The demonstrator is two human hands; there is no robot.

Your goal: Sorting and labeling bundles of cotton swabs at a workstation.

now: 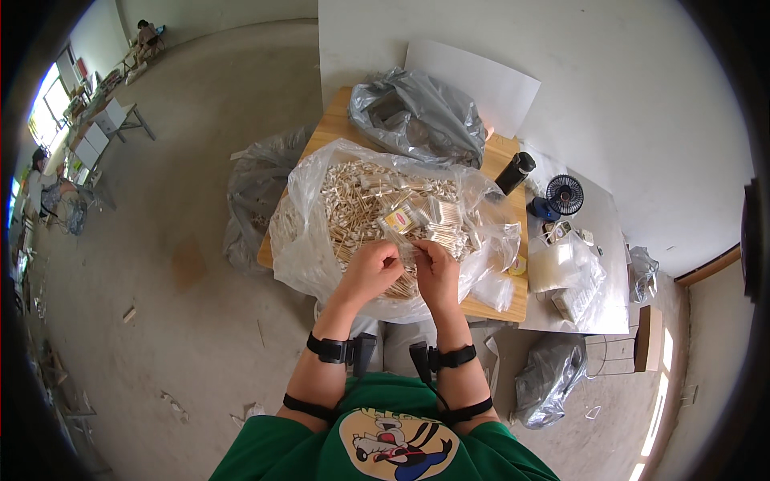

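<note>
Gray bag [445,108] beyond cotton swabs [345,200]

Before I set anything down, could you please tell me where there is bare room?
Bare wood shows at the upper-left of the wooden table, between its grey bag and the large clear bag; the side table is bare just right of the fan. The middle is crowded: cotton swabs fill that bag under the left hand and right hand.
</note>
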